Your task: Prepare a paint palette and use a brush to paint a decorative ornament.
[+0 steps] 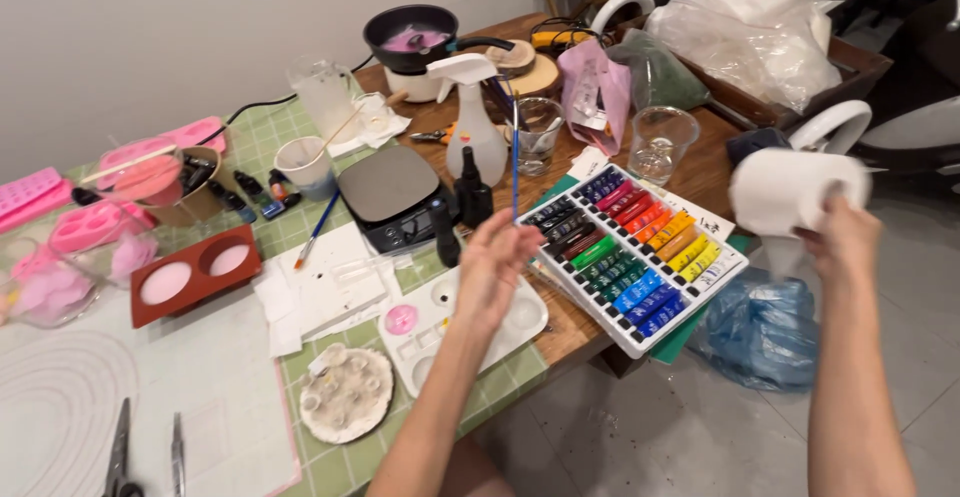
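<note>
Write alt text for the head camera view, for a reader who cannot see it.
The left hand holds a thin blue paintbrush upright while the right hand grips a roll of white paper towel beside a cluttered craft table. Under the hands lie a tray of rainbow paint tubes and a white palette.

A flat white box of paint tubes (633, 254), its rows running from black and red through yellow, green and blue, lies right of centre, with a pink pouch (592, 94) standing above it.
</note>
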